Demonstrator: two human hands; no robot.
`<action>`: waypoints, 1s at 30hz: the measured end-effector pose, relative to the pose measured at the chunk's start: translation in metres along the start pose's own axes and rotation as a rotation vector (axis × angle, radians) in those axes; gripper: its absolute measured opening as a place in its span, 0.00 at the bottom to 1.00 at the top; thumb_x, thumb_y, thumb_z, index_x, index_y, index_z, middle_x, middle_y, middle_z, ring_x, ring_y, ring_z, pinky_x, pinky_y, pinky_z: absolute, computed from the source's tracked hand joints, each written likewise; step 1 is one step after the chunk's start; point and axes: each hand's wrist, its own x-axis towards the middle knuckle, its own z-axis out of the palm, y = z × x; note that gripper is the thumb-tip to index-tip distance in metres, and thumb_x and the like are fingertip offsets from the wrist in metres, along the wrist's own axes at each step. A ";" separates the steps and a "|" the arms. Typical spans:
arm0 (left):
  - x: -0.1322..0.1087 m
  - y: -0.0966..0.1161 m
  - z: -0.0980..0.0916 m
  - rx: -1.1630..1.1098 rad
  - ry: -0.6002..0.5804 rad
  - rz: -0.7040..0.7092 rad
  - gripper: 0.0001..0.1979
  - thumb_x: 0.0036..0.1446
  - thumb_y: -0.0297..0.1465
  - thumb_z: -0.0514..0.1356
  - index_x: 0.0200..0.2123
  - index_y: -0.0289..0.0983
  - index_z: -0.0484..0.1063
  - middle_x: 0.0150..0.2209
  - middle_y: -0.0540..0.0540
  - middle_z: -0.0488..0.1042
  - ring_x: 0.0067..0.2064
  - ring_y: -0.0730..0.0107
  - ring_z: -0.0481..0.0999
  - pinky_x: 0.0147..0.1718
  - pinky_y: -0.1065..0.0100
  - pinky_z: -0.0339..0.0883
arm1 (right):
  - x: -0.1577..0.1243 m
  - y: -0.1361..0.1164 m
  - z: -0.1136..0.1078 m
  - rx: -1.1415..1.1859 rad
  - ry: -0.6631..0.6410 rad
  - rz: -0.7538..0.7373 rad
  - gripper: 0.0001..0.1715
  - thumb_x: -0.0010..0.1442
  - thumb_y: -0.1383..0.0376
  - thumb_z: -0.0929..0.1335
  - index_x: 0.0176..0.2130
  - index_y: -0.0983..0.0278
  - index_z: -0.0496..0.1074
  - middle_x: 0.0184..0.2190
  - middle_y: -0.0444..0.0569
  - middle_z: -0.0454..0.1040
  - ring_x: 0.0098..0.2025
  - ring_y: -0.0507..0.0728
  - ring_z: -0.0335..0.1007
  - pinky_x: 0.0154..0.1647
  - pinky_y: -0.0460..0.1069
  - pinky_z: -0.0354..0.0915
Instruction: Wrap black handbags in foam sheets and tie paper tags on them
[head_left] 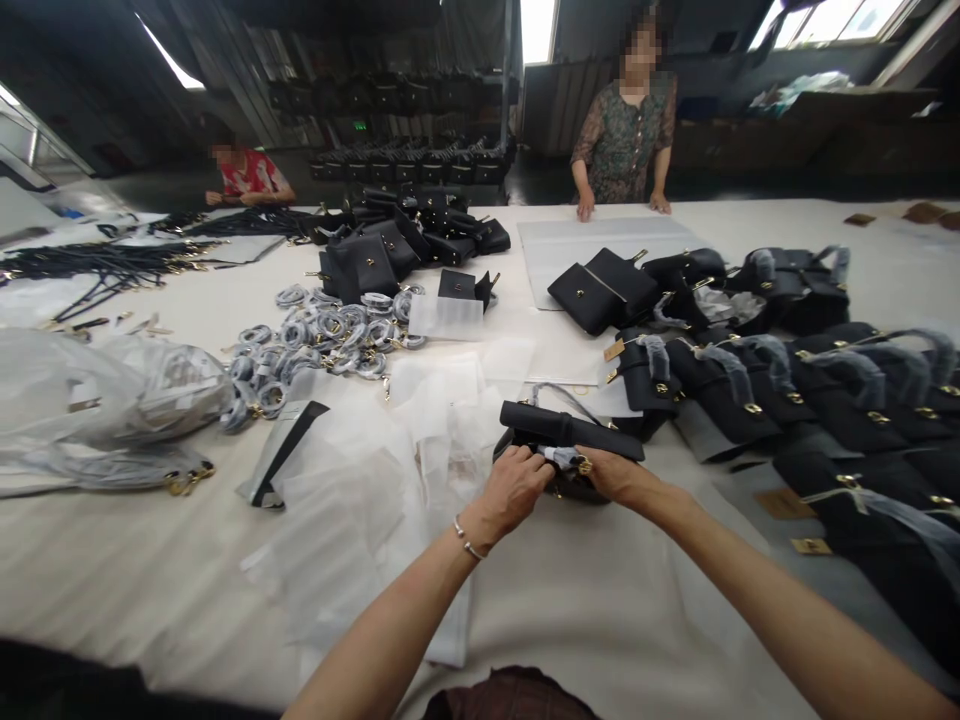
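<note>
A black handbag with its flap raised stands on the table in front of me. My left hand is closed on the near left edge of its opening, fingers curled at the rim. From the other side my right hand grips the bag's right edge, its fingers partly hidden. Between the two hands, at the opening, sits a strap coil in clear wrap with a gold clasp. The bag's inside is mostly hidden by my hands. Thin white wrapping sheets lie to the left of the bag.
Finished-looking black handbags with wrapped handles stand in rows at right. Coiled wrapped straps are heaped at left, beside a plastic bag. More black bags are piled farther back. Two people are across the table.
</note>
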 end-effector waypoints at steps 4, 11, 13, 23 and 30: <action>-0.003 0.006 0.007 0.016 0.131 -0.125 0.07 0.62 0.25 0.55 0.40 0.39 0.71 0.49 0.41 0.70 0.46 0.59 0.69 0.47 0.57 0.66 | -0.004 -0.013 -0.023 -0.007 -0.136 0.121 0.17 0.51 0.53 0.72 0.34 0.63 0.74 0.30 0.46 0.76 0.32 0.57 0.68 0.32 0.50 0.64; -0.004 0.005 0.014 -0.050 0.233 -0.089 0.06 0.61 0.25 0.57 0.41 0.38 0.70 0.56 0.39 0.67 0.56 0.56 0.67 0.54 0.56 0.65 | 0.004 -0.014 -0.018 0.144 -0.172 0.198 0.25 0.56 0.45 0.67 0.35 0.65 0.74 0.31 0.45 0.75 0.35 0.57 0.67 0.37 0.50 0.62; 0.000 0.004 0.013 -0.119 0.225 -0.132 0.06 0.60 0.28 0.59 0.42 0.38 0.68 0.47 0.41 0.73 0.51 0.57 0.71 0.56 0.55 0.64 | 0.007 -0.009 -0.012 0.035 -0.184 0.198 0.20 0.54 0.49 0.69 0.34 0.64 0.75 0.29 0.44 0.74 0.32 0.56 0.64 0.33 0.49 0.59; 0.016 -0.006 0.005 -0.065 0.260 -0.223 0.15 0.63 0.33 0.59 0.51 0.37 0.62 0.32 0.48 0.77 0.37 0.62 0.76 0.50 0.58 0.64 | 0.004 -0.018 -0.031 0.189 -0.310 0.257 0.24 0.48 0.52 0.75 0.39 0.64 0.71 0.31 0.41 0.71 0.34 0.54 0.63 0.34 0.47 0.58; 0.025 -0.002 0.004 0.099 0.263 -0.105 0.06 0.66 0.30 0.51 0.43 0.38 0.66 0.26 0.48 0.74 0.30 0.62 0.73 0.42 0.60 0.63 | -0.004 -0.029 -0.033 0.427 -0.227 0.201 0.31 0.57 0.40 0.66 0.38 0.65 0.72 0.35 0.48 0.72 0.37 0.56 0.64 0.41 0.50 0.61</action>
